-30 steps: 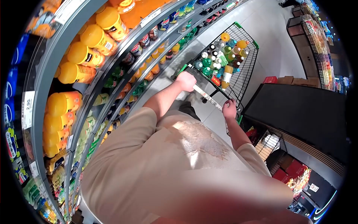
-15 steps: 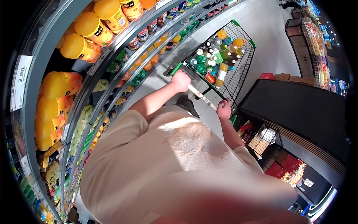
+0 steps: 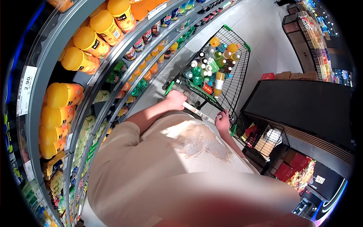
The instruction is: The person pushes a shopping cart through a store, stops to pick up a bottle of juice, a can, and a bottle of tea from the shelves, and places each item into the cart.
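Note:
A black wire shopping cart [image 3: 239,77] with green trim stands in the aisle ahead of me, holding several drink bottles [image 3: 207,66]. Its white push handle [image 3: 197,112] runs across in front of my beige shirt. My left hand [image 3: 175,100] is closed around the handle's left end. My right hand [image 3: 222,121] grips the handle's right end, close to my body.
Grey shelves [image 3: 124,45] full of orange juice bottles [image 3: 86,43] and smaller drinks line my left side. A black counter [image 3: 302,104] and red boxes [image 3: 298,162] stand on the right. Grey tiled floor [image 3: 264,34] stretches ahead; more shelving [image 3: 314,34] lies far right.
The cart and both hands have drawn closer to my body and shifted left in view. The shelves have slid past as I move along the aisle.

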`<state>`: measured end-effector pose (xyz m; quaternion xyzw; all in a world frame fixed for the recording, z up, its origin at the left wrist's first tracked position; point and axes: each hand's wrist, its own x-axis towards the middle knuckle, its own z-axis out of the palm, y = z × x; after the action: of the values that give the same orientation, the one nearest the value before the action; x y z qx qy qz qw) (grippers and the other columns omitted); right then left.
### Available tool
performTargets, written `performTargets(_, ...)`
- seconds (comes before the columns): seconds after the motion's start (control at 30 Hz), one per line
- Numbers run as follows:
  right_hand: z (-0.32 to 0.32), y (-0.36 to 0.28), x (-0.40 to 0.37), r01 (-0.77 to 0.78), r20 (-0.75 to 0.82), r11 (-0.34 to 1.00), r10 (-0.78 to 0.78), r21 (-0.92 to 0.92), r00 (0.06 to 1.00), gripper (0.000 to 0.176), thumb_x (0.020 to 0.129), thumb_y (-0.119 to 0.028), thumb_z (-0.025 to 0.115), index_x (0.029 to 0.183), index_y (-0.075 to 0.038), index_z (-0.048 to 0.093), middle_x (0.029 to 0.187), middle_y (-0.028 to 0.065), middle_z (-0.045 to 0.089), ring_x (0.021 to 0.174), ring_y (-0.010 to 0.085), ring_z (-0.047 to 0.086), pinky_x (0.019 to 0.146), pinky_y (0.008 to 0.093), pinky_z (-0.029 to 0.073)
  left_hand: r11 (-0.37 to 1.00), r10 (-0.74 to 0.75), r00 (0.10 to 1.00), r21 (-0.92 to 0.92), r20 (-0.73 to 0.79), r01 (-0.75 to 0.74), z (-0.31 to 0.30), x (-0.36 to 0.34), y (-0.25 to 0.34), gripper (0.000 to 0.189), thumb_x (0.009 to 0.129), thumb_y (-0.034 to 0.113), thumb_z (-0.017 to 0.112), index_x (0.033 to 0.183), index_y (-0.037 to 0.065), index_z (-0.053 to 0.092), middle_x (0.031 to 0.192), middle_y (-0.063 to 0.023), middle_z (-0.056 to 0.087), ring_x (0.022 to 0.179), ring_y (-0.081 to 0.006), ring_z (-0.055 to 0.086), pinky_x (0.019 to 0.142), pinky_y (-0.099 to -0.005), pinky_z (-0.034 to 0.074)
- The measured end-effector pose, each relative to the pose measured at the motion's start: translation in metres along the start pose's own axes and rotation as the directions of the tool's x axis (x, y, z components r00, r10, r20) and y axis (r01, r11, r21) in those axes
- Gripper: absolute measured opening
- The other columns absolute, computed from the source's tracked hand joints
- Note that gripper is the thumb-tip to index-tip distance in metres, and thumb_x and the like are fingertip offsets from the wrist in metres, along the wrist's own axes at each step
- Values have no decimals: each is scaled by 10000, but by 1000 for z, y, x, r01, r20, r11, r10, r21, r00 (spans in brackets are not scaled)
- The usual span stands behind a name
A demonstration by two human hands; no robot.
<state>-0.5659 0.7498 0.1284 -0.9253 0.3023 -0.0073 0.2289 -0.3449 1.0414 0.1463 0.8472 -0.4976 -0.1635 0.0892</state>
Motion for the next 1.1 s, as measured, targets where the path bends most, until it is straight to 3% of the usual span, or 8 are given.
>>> performTargets(0.07, 0, 0, -5, -4, -10, 1000, 5, 18, 1000, 178, 821, -168, 632, 976, -93, 677, 1439, 130, 564, 744, 285, 704, 780, 431, 561, 998, 13, 994, -61, 110, -6, -17, -7, 3, 320, 745, 372, 786, 950, 130, 740, 913, -94, 728, 914, -288, 726, 780, -452, 583)
performTargets(0.17, 7, 6, -9, 4, -2, 999, -4, 37, 1000, 180, 812, -150, 637, 979, -91, 672, 1419, 131, 568, 722, 291, 696, 766, 431, 563, 810, 91, 919, -508, -385, -293, -21, -22, -3, 326, 776, 273, 806, 1029, 104, 689, 1011, -114, 704, 1029, -286, 679, 855, -412, 555)
performTargets(0.23, 2, 5, -7, -3, 6, 998, 3, 56, 1000, 182, 811, -146, 640, 981, -87, 670, 1416, 131, 567, 716, 288, 692, 756, 425, 563, 507, -337, 723, -763, -603, -401, -8, -18, -5, 305, 818, 9, 721, 1098, 76, 621, 994, -47, 654, 1001, -202, 640, 855, -329, 508)
performTargets(0.4, 8, 8, -13, 1, 32, 990, -6, 138, 999, 178, 814, -106, 634, 985, -69, 665, 1411, 151, 557, 686, 257, 691, 704, 394, 555, 177, -906, 332, -947, -264, -270, 95, -18, -112, 264, 899, 18, 673, 1140, 63, 576, 945, -34, 619, 795, -105, 608, 705, -258, 483)
performTargets(0.5, 4, 13, -3, 20, 7, 993, -21, 114, 1000, 177, 815, -109, 635, 985, -67, 664, 1412, 164, 555, 681, 258, 687, 705, 389, 556, -126, -971, 229, -968, 76, -216, 88, -24, -149, 430, 937, 61, 663, 1328, 69, 485, 945, -51, 619, 757, -107, 597, 590, -256, 471)
performTargets(0.6, -2, 6, 0, 29, 16, 992, -32, 124, 999, 179, 815, -109, 636, 986, -69, 666, 1421, 179, 548, 693, 262, 681, 709, 385, 555, -53, -995, 101, -925, 16, -376, 77, -25, -185, 511, 937, 72, 675, 1378, 62, 417, 954, -85, 631, 647, -132, 591, 512, -254, 462)
performTargets(0.83, 1, 16, 6, 39, 55, 992, -46, 122, 997, 183, 830, -95, 624, 1005, -65, 664, 1451, 186, 514, 695, 246, 684, 717, 377, 562, -199, -980, 92, -808, 178, -554, 90, -10, -250, 190, 997, 195, 718, 1097, 51, 644, 974, -56, 690, 717, -143, 656, 552, -260, 504)
performTargets(1.1, 3, 16, 2, 14, 87, 986, -29, 165, 996, 181, 840, -73, 621, 1017, -66, 659, 1470, 204, 477, 668, 251, 675, 702, 376, 561, -332, -933, 309, -779, 186, -533, 135, -9, -295, 311, 1065, 235, 581, 1334, 85, 627, 1257, -63, 725, 927, -151, 697, 705, -256, 552)
